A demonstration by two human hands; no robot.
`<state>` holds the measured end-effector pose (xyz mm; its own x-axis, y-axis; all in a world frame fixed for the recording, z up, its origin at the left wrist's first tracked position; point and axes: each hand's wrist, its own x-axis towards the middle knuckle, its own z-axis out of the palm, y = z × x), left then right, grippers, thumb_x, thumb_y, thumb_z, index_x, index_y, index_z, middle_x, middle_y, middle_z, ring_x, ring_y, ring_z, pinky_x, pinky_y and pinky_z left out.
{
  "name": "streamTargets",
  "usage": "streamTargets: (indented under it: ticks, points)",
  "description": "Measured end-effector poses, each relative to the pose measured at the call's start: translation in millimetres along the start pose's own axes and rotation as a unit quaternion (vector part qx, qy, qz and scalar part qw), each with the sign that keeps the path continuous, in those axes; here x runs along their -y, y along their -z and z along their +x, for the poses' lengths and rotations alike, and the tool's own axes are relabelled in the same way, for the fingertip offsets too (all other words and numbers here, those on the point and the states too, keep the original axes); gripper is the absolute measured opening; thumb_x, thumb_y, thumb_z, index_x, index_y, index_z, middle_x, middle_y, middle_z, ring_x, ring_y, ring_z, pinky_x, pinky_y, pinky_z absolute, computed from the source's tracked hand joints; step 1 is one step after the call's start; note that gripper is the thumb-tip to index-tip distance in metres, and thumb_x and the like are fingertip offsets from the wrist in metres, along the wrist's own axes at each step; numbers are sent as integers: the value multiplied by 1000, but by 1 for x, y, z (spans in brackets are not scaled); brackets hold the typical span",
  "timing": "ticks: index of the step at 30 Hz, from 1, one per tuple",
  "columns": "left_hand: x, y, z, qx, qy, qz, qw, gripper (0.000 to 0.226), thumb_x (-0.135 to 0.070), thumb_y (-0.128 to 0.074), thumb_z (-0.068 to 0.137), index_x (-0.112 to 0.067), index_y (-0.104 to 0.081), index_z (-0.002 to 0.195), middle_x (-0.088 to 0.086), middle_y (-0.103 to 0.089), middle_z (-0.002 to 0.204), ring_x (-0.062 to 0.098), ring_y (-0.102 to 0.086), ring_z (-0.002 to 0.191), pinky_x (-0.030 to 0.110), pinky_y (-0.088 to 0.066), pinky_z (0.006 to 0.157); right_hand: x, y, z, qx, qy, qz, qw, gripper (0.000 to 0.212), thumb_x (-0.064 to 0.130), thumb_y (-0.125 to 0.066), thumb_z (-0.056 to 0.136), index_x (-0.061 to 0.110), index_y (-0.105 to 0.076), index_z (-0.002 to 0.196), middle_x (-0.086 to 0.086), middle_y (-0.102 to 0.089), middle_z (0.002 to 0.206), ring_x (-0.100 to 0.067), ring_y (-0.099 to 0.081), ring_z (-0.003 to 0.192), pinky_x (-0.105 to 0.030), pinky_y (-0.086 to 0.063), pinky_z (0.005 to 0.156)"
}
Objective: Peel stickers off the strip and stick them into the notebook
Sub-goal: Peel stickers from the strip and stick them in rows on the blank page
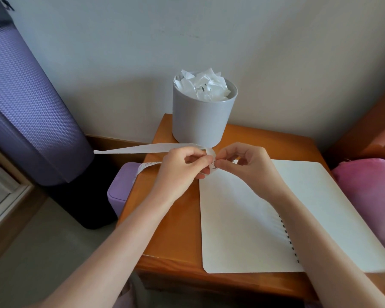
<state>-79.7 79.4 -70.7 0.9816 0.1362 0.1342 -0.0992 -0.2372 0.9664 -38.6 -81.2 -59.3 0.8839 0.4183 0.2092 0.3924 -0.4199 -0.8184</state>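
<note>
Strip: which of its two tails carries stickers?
The lower tail, toward the purple box: faint printed marks show on it; the upper tail looks plain white.

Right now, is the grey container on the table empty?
No, the grey container is full of crumpled white paper scraps.

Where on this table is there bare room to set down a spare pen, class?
Bare wood on the table lies between its left edge and the notebook, and behind the notebook, right of the grey bin. Crowded: in front of the bin, where the left hand and right hand pinch the sticker strip.
</note>
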Motion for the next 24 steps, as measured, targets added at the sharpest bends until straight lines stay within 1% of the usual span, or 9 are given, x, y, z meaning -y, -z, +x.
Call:
streamTargets:
  ticks: [3, 5, 8, 11, 14, 17, 19, 21, 24]
  points:
    - [1, -1, 0, 0, 18, -5, 1000, 5, -25, -63, 88, -27, -65, 83, -10, -68, 74, 2, -68, 71, 11, -53, 60, -2, 0, 0, 13, 2, -30, 999, 1, 20, -68, 85, 20, -68, 86, 13, -65, 83, 2, -54, 71, -12, -40, 58]
    - [1, -1, 0, 0, 27, -8, 1000, 9, -25, -62, 88, -30, -63, 80, -10, -68, 74, 4, -68, 70, 13, -54, 61, -2, 0, 0, 22, 9, -45, 999, 6, 20, -67, 85, 25, -65, 83, 14, -63, 87, 0, -54, 77, -14, -41, 61]
    - [2, 0, 1, -10, 37, -11, 999, 12, -24, -63, 88, -31, -62, 79, -9, -67, 73, 6, -69, 67, 15, -55, 61, -1, 2, 0, 30, 21, -44, 998, 13, 20, -66, 85, 30, -62, 80, 8, -61, 95, -5, -53, 82, -19, -40, 66]
    - [1, 1, 1, -21, 41, -10, 999, 10, -22, -62, 89, -29, -62, 81, -8, -67, 74, 7, -69, 67, 16, -56, 61, 0, 8, 0, 20, 11, 2, 1000, 7, 18, -67, 85, 24, -64, 81, 6, -63, 90, -5, -53, 75, -20, -40, 66]
    - [1, 1, 1, -30, 40, 9, 999, 4, -21, -60, 90, -21, -64, 90, -6, -67, 75, 9, -68, 69, 16, -56, 62, -1, 17, 2, -5, -26, 57, 998, 4, 16, -70, 83, 16, -66, 82, 5, -66, 77, 0, -52, 63, -11, -40, 59]
    - [2, -1, 0, -29, 43, 21, 998, 10, -21, -60, 90, -15, -67, 94, -1, -68, 78, 12, -68, 72, 18, -57, 63, -10, 27, 6, -51, -70, 37, 996, 9, 17, -74, 79, 11, -68, 81, 4, -65, 71, 2, -50, 56, -6, -38, 53]
    - [2, -3, -2, -17, 42, 31, 998, 11, -20, -60, 89, -14, -67, 93, -1, -68, 76, 11, -68, 72, 16, -56, 62, -18, 35, 7, -77, -105, 15, 991, 9, 18, -74, 79, 12, -69, 82, 1, -68, 74, -1, -51, 57, -8, -41, 56]
    - [3, -6, -3, -7, 43, 36, 998, 11, -20, -60, 89, -13, -68, 91, -2, -68, 74, 11, -67, 72, 17, -56, 65, -24, 41, 7, -91, -131, -8, 987, 9, 19, -74, 79, 12, -70, 82, -1, -69, 76, -5, -52, 59, -14, -42, 59]
    - [3, -9, -4, -3, 48, 40, 998, 10, -20, -60, 88, -14, -69, 88, -1, -69, 73, 12, -68, 73, 20, -56, 70, -32, 45, 8, -98, -145, -50, 983, 8, 19, -73, 79, 12, -70, 79, -2, -68, 74, -6, -47, 55, -19, -37, 54]
